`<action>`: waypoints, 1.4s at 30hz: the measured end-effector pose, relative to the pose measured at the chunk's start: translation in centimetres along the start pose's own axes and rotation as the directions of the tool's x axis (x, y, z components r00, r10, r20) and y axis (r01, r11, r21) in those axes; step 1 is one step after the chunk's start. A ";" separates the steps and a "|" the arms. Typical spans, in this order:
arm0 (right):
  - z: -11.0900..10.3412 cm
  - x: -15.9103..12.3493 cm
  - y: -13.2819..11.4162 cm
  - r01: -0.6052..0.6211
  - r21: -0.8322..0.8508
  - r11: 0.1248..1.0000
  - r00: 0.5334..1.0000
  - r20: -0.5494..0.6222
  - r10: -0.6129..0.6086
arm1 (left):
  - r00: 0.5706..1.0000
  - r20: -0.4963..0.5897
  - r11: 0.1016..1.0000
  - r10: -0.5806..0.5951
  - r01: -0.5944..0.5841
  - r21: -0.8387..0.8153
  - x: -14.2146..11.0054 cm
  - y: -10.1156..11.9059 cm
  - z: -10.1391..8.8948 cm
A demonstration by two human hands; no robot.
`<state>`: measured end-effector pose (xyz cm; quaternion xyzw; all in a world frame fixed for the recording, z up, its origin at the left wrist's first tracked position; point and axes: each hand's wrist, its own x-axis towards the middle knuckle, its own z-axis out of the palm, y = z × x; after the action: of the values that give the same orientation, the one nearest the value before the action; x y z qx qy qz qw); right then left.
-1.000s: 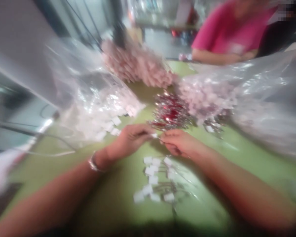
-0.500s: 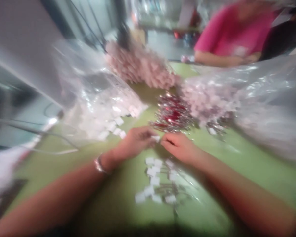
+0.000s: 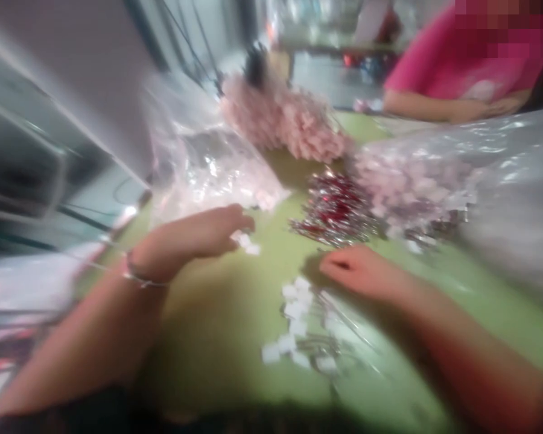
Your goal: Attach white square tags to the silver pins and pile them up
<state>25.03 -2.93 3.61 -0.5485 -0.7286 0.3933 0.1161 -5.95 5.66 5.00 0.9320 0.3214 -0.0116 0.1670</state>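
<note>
My left hand (image 3: 208,232) is at the small white pieces (image 3: 247,242) beside the left plastic bag, palm down. Its fingertips are blurred and partly hidden, so I cannot see whether they grip a piece. My right hand (image 3: 362,270) is closed in a pinch just in front of a pile of shiny silver-and-red wire-like stems (image 3: 339,208). What it holds, if anything, does not show. Between my forearms lies a group of white square pieces (image 3: 297,310), some with thin stems (image 3: 344,316) on the right.
A clear bag of pale pieces (image 3: 217,175) stands at left, another bag of pale pink pieces (image 3: 407,181) at right. Pink bundles (image 3: 294,123) lie behind on the green table (image 3: 217,337). Across it, a person in a pink shirt (image 3: 434,75) has both hands together.
My left hand has moved away from my right hand, leftward to the white pieces by the bag. My right hand stays pinched near the shiny pile. The view has shifted slightly.
</note>
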 end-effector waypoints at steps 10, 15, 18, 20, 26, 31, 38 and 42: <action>-1.8 0.4 1.4 -0.080 -0.528 0.845 0.987 -0.159 -0.006 | 0.998 -0.004 0.995 0.068 -0.068 -0.078 2.7 2.7 3.1; 0.3 0.9 1.9 -0.034 -0.649 0.760 0.988 -0.135 -0.071 | 0.994 -0.083 0.976 0.077 -0.092 -0.195 3.7 3.2 3.9; 0.7 0.9 1.9 -0.007 -0.624 0.782 0.989 -0.118 -0.086 | 0.980 -0.200 0.963 -0.019 -0.036 -0.267 3.4 2.5 2.9; 0.6 0.8 1.7 -0.012 -0.596 0.803 0.987 -0.134 -0.085 | 0.965 -0.242 0.964 -0.102 0.036 -0.264 2.9 2.2 2.1; 0.4 0.6 0.9 -0.097 -0.440 0.893 0.987 -0.161 0.028 | 0.994 -0.081 0.996 -0.079 0.076 -0.041 2.3 2.9 3.0; 0.2 0.8 0.5 -0.041 -0.103 0.994 0.987 -0.157 0.025 | 0.987 -0.133 0.993 -0.096 0.086 -0.079 3.1 3.4 5.2; -0.5 0.5 -0.2 -0.079 0.070 0.994 0.989 -0.120 0.087 | 0.960 -0.244 0.974 -0.136 0.085 -0.209 3.2 2.4 3.0; -0.2 0.6 0.1 -0.048 0.074 0.996 0.990 -0.129 0.057 | 0.961 -0.196 0.980 -0.197 0.186 -0.075 2.1 2.4 1.9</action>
<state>25.00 -2.32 3.47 -0.5877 -0.6903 0.3850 0.1727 -2.67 4.50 3.63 0.8879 0.4255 0.0762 0.1575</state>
